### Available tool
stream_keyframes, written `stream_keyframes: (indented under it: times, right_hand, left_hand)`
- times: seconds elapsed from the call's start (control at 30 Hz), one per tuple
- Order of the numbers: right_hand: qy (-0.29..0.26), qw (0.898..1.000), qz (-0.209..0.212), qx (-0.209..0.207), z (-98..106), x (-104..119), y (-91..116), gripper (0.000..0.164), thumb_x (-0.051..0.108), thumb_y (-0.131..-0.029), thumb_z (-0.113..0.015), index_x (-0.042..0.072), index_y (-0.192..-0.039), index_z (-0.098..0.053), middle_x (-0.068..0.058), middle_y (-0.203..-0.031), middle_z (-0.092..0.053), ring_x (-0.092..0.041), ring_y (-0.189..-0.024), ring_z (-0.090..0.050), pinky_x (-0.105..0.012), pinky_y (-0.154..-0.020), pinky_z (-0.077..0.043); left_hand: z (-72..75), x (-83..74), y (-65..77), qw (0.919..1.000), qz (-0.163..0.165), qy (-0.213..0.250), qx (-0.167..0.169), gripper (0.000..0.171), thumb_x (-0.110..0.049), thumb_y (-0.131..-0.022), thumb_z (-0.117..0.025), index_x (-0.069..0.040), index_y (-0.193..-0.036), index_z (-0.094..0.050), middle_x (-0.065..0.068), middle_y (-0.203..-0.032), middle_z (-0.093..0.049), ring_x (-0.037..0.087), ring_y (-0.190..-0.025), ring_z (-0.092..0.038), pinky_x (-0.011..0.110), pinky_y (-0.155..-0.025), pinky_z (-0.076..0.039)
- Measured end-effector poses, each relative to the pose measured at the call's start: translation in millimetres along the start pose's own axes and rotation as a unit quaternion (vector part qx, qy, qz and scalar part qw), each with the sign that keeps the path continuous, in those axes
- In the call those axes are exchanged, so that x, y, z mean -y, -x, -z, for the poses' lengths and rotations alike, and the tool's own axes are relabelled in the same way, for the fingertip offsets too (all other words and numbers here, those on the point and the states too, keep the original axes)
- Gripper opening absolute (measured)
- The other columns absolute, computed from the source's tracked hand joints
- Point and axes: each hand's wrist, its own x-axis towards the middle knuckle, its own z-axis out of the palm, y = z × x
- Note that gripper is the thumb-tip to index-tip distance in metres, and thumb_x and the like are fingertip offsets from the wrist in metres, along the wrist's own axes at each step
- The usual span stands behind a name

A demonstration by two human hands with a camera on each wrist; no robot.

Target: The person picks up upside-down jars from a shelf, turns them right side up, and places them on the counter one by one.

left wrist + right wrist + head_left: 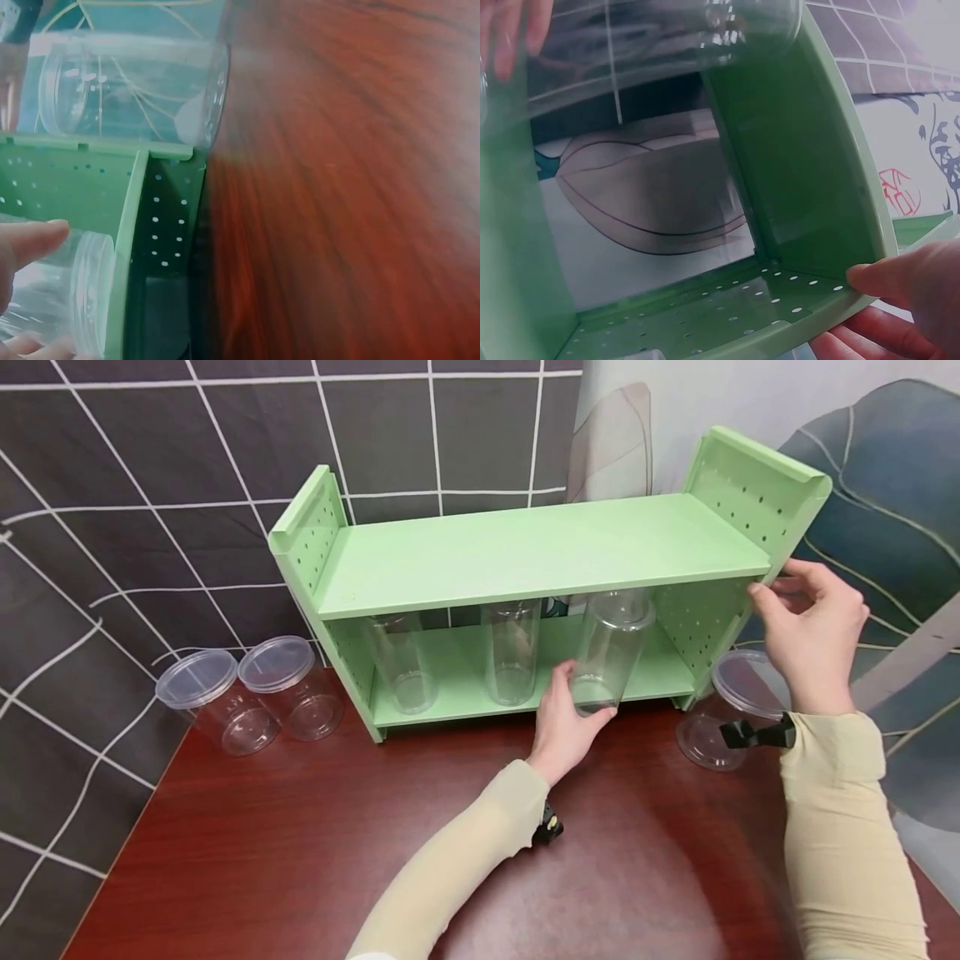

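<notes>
A light green two-tier shelf rack [540, 556] stands on the table, its side panels dotted with holes. My left hand [564, 731] holds the lower part of a clear plastic jar [611, 647] at the right of the lower tier, thumb on one side and fingers on the other. Whether the jar's base rests fully on the tier I cannot tell. Two more clear jars, a left one [405, 668] and a middle one [512, 660], stand upright on that tier. At the rack's right side panel, my right hand [817, 622] pinches the edge between thumb and fingers, also seen in the right wrist view.
Two lidded clear jars, one [217, 702] beside the other [291, 685], stand left of the rack. Another lidded jar [720, 727] stands at its right, below my right hand. The dark red table [360, 852] extends in front; a grey checked cloth [247, 460] hangs behind.
</notes>
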Motion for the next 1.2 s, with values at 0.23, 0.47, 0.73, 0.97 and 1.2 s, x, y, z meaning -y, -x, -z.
stream_keyframes:
  times: [0.23,0.47,0.73,0.97,1.2]
  right_hand:
    - [-0.005,1.000,0.007,-0.001,0.1,1.9,0.6,0.036,0.023,-0.093,-0.073,0.017,-0.129,-0.072,0.021,-0.091,-0.064,0.016,-0.073,-0.053,-0.032,-0.112,-0.020]
    - [0.004,1.000,0.002,-0.005,-1.1,1.3,0.1,0.036,0.025,-0.094,-0.073,0.019,-0.129,-0.072,0.021,-0.092,-0.064,0.016,-0.072,-0.053,-0.028,-0.108,-0.023]
    - [0.004,1.000,0.005,-0.007,-1.4,-0.2,0.8,0.036,0.026,-0.094,-0.072,0.020,-0.129,-0.072,0.019,-0.096,-0.068,0.017,-0.072,-0.052,-0.036,-0.110,-0.017]
    - [0.003,1.000,-0.002,-0.008,-1.5,-0.1,0.9,0.036,0.025,-0.093,-0.073,0.021,-0.129,-0.072,0.020,-0.095,-0.067,0.017,-0.072,-0.052,-0.033,-0.109,-0.018]
    - [-0.005,1.000,-0.030,0.005,-0.6,3.1,3.1,0.043,0.024,-0.093,-0.073,0.025,-0.136,-0.067,0.015,-0.106,-0.070,0.017,-0.076,-0.056,-0.010,-0.096,-0.035]
  left_hand:
    - [24.5,8.6,19.6,0.9980,-0.037,0.010,0.050,0.079,-0.023,-0.079,-0.090,-0.015,-0.144,-0.046,-0.002,-0.142,-0.056,0.012,-0.127,-0.054,0.026,-0.104,-0.045]
    - [54.5,15.3,35.8,0.9946,-0.083,0.010,0.062,0.081,-0.022,-0.078,-0.091,-0.013,-0.145,-0.047,-0.001,-0.141,-0.059,0.013,-0.127,-0.056,0.028,-0.105,-0.045]
    - [85.7,24.6,50.6,0.9916,-0.094,0.046,0.076,0.082,-0.021,-0.077,-0.092,-0.017,-0.146,-0.049,-0.001,-0.136,-0.060,0.011,-0.122,-0.057,0.030,-0.101,-0.049]
    - [111.1,32.7,60.4,0.9908,-0.089,0.064,0.079,0.083,-0.022,-0.076,-0.093,-0.025,-0.148,-0.051,-0.001,-0.132,-0.061,0.010,-0.114,-0.061,0.029,-0.100,-0.050]
    - [131.2,36.4,69.6,0.9908,-0.106,0.065,0.054,0.082,-0.022,-0.076,-0.093,-0.020,-0.147,-0.053,0.003,-0.131,-0.063,0.017,-0.112,-0.063,0.039,-0.099,-0.052]
